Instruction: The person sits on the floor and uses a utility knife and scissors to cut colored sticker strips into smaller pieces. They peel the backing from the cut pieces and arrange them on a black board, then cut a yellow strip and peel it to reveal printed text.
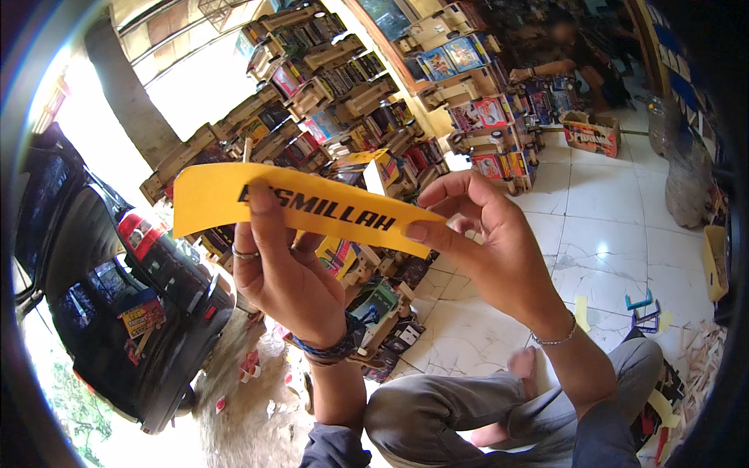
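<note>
Pinched between your left hand (285, 261) and right hand (484, 234), the thin yellow black-lettered sticker strip (226, 199) looks light, probably floppy: hold both ends.

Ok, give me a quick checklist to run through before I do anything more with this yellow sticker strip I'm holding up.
1. Left hand grips the yellow strip: ok, its thumb lies over the first black letters.
2. Right hand pinches the strip's other end: ok, fingertips at the right tip.
3. Strip flat, no creases: ok, it only bows gently.
4. Backing peeled or not: cannot tell.
5. Lettering whole: cannot tell, the thumb hides part.
6. Space beneath: not ok, stacked wooden toy trucks crowd the tiled floor under the hands.
</note>
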Tool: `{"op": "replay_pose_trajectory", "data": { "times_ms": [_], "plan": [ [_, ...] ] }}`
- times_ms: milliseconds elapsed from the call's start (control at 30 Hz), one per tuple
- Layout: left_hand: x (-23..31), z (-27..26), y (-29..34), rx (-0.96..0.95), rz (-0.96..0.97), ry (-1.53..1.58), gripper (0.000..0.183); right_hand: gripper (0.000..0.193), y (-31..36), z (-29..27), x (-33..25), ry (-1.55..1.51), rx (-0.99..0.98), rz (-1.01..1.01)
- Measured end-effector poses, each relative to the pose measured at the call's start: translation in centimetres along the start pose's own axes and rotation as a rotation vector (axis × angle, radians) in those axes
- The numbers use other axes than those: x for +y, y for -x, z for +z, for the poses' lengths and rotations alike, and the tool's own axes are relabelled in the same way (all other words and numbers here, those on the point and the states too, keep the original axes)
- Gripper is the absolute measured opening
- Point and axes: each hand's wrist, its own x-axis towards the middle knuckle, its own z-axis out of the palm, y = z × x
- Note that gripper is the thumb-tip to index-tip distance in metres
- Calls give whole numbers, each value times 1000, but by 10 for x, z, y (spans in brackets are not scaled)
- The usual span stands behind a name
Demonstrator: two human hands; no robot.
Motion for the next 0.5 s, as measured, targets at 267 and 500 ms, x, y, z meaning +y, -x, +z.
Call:
{"op": "replay_pose_trajectory", "data": {
  "times_ms": [267,500],
  "plan": [
    [29,13,-31,-112,89,37,25,30,-18,17,-27,96,66,-280],
    [44,13,-43,-142,85,51,24,28,-22,21,-43,117,34,-293]
  ]
}}
